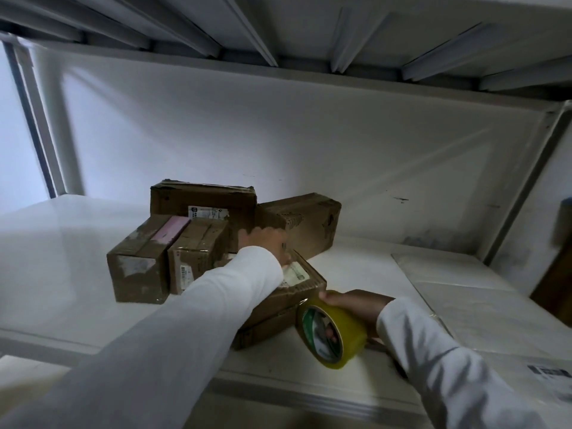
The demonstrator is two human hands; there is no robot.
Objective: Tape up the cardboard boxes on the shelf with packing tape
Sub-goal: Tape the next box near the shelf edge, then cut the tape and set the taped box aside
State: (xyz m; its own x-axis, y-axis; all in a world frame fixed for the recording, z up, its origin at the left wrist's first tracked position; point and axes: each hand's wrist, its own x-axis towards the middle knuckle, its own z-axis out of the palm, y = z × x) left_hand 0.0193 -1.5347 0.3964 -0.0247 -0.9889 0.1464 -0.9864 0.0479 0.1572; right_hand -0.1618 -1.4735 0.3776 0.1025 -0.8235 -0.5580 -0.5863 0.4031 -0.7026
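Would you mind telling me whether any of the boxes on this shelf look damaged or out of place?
The back box has a crumpled, torn top edge, and the leftmost box shows scuffed patches of peeled tape. The boxes sit at mixed angles rather than in a row.

The left hand point(267, 243) rests on the far end of a flat cardboard box point(288, 308) on the white shelf point(62, 249). Just right of that box, the right hand point(356, 308) grips a yellow packing tape roll point(332, 332). Beyond the left hand, four more cardboard boxes point(201, 230) cluster together.
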